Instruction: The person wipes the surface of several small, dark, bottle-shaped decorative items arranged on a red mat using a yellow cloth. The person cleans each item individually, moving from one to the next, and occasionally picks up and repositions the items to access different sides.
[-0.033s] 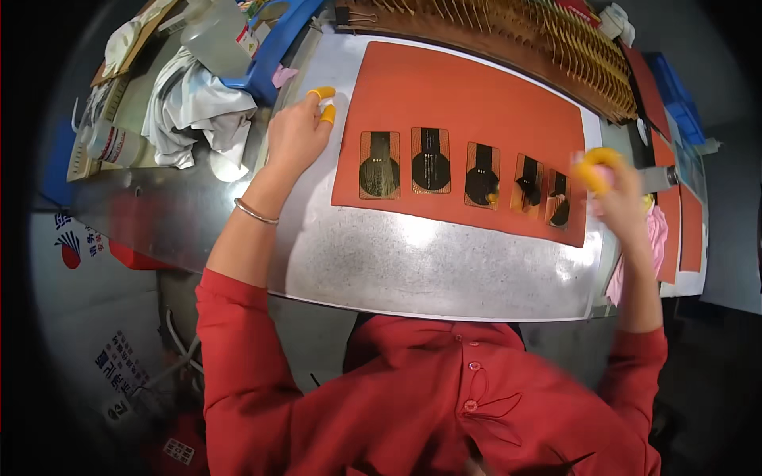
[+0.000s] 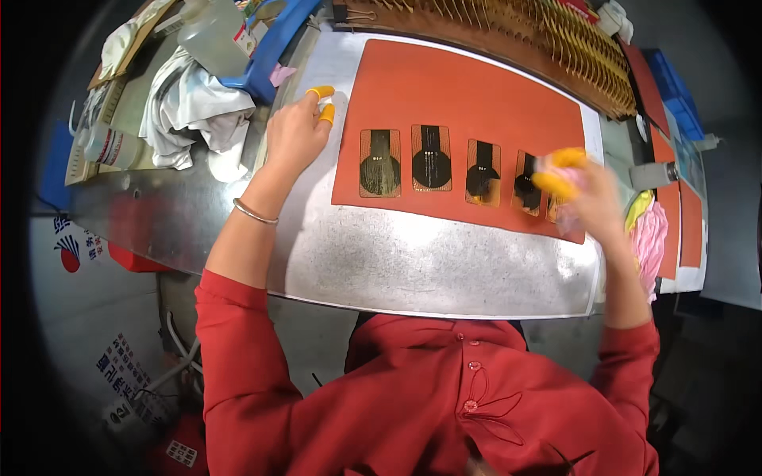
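My left hand point(image 2: 300, 131) is at the left border of an orange mat point(image 2: 468, 87), yellow covers on its thumb and forefinger. A small whitish bit shows between those fingertips; its kind is unclear. My right hand point(image 2: 591, 194), blurred, also wears yellow finger covers and grips a pink cloth point(image 2: 570, 176) over the mat's right side. Several flat black-and-gold cards stand in a row on the mat: a streaked one point(image 2: 380, 164) at the left, then a second point(image 2: 431, 159) and a third point(image 2: 482, 173). A fourth card point(image 2: 525, 182) is partly behind my right hand, and the rightmost is mostly hidden.
A wooden rack with gold-coloured rods point(image 2: 548, 40) runs along the back. Left are a white cloth point(image 2: 198, 111), a clear jug point(image 2: 214, 40) and a blue bin point(image 2: 278, 47). On the right lie a grey bottle point(image 2: 655, 175) and more pink cloth point(image 2: 651, 238).
My right hand has swung left with the pink cloth, from beside the mat to over the rightmost cards. My left hand stays in place.
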Demonstrator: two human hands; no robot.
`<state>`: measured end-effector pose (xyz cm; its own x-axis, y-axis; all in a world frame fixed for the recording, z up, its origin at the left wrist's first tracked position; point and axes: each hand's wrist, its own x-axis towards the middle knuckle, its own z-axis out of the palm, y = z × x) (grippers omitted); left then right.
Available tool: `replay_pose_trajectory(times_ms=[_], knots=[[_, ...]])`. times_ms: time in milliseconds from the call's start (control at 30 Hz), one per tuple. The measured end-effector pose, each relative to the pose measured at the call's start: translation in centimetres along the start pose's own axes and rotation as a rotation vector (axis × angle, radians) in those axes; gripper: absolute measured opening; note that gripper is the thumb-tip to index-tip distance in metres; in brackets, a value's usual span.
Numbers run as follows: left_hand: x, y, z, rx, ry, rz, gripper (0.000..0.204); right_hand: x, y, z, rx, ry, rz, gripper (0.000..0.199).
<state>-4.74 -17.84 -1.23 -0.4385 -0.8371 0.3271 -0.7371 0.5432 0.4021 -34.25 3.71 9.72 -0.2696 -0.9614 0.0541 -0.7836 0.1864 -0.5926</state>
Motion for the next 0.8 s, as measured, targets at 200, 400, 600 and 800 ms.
replay_pose_trajectory(times_ms=[200, 400, 600, 800], knots=[[0.3, -0.6, -0.1, -0.088, 0.017, 0.052, 0.017, 1.4, -4.3, 10.4, 0.121, -0.092, 0.009, 0.015], [0.0, -0.5, -0.2, -0.114, -0.018, 0.022, 0.024, 2.2, -3.6, 12.6, -0.164, 0.016, -0.188, 0.016], [-0.2, -0.5, -0.4, -0.108, -0.010, 0.025, 0.022, 1.5, -3.4, 12.8, -0.224, -0.016, -0.218, 0.013], [0.0, -0.1, -0.7, -0.211, 0.025, 0.027, 0.017, 4.2, -3.6, 12.3, -0.291, 0.023, -0.231, 0.011]])
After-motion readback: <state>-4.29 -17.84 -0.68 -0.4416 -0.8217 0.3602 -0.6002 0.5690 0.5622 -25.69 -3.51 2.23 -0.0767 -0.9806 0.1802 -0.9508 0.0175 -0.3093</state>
